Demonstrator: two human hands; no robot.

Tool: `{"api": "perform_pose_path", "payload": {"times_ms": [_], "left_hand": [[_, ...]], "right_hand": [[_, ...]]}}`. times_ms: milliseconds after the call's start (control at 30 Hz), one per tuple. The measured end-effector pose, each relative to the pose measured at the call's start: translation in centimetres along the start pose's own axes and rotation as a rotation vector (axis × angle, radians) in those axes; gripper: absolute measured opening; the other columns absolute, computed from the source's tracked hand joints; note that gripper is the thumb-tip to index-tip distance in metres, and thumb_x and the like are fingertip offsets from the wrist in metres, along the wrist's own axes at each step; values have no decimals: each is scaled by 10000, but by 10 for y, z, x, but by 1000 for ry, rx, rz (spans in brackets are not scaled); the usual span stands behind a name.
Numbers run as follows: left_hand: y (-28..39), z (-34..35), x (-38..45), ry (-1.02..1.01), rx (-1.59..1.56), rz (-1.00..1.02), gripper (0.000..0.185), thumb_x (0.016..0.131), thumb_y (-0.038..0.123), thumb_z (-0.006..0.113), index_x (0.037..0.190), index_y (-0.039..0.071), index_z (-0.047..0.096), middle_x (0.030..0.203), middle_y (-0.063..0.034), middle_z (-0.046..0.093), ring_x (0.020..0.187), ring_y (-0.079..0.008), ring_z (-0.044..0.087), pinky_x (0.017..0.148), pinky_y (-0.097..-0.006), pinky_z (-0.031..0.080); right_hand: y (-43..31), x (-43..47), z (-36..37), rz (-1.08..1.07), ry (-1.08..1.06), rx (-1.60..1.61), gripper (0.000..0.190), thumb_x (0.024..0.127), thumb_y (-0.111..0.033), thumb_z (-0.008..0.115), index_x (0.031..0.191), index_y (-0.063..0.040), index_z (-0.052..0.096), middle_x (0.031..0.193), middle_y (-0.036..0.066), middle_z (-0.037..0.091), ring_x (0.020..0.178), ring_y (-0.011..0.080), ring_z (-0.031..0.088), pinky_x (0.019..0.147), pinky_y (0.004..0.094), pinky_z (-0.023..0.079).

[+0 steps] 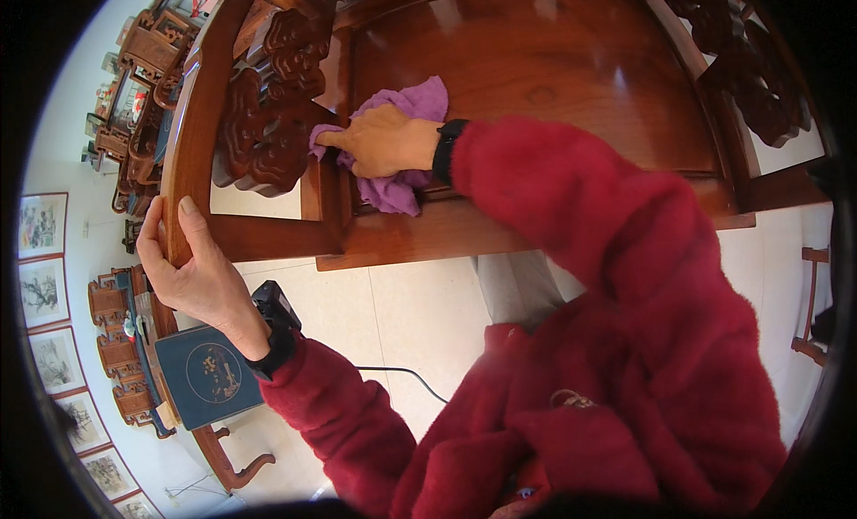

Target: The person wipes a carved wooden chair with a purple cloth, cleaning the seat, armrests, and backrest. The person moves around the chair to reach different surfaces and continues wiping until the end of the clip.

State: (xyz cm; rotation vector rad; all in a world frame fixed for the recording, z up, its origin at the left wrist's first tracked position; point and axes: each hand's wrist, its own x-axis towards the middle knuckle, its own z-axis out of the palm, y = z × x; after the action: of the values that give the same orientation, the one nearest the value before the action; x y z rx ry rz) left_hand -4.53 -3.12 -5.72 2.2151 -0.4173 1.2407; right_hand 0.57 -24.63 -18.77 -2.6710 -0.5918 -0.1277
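Observation:
A purple cloth [428,98] lies bunched on the left part of a polished reddish-brown wooden chair seat [535,90]. My right hand [385,141] presses on it, with cloth gathered around the extended finger close to the seat's left edge. Beside that finger stands the dark carved openwork panel [274,131] under the armrest. My left hand [191,271] grips the front end of the wooden armrest [191,137], thumb on top and fingers on the outer side. Black straps circle both wrists; the left one carries a small black device [276,305].
A second carved panel [756,84] rises at the seat's right side. To the left are a seat with a blue embroidered cushion [211,378], more carved furniture [120,345] and framed pictures [43,291] on the wall. A black cable [408,372] hangs over the pale tiled floor [348,318].

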Motion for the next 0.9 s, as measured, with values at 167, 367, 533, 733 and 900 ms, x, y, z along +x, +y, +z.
{"api": "perform_pose_path", "payload": {"times_ms": [167,367,533,733,900], "left_hand": [[-1,0,1,-1,14,32,311,967,215,742,1189,4,692,1129,-114,712,1042,-220,665,937,-348,532],[1,0,0,8,-11,13,317,956,214,755,1176,-5,691,1118,-114,710,1024,-213,663,915,-343,538],[2,2,0,16,-18,3,317,947,210,765,1163,-10,690,1096,-112,708,980,-200,657,869,-330,539],[0,0,3,16,34,58,285,938,175,767,1141,-11,694,1069,-118,703,957,-208,655,870,-333,529],[1,-1,2,16,-15,76,302,924,161,776,1152,-16,686,1083,-124,698,943,-213,657,854,-337,529]], "right_hand": [[-4,-3,4,-17,-16,-22,531,887,-204,639,1407,-140,551,997,160,750,907,351,737,710,462,561],[-8,1,5,-27,28,14,513,858,-172,666,1362,-135,575,999,166,746,902,351,738,705,466,560],[-37,0,22,-202,-14,77,551,782,-167,699,1322,-157,594,955,131,737,886,365,725,705,467,556],[-49,-12,25,-254,-114,254,655,781,-96,658,1422,-167,544,1041,142,726,980,370,694,774,483,529],[-33,-25,9,-299,-184,417,653,841,-130,652,1476,-131,500,1053,199,703,954,396,662,804,471,506]]}}
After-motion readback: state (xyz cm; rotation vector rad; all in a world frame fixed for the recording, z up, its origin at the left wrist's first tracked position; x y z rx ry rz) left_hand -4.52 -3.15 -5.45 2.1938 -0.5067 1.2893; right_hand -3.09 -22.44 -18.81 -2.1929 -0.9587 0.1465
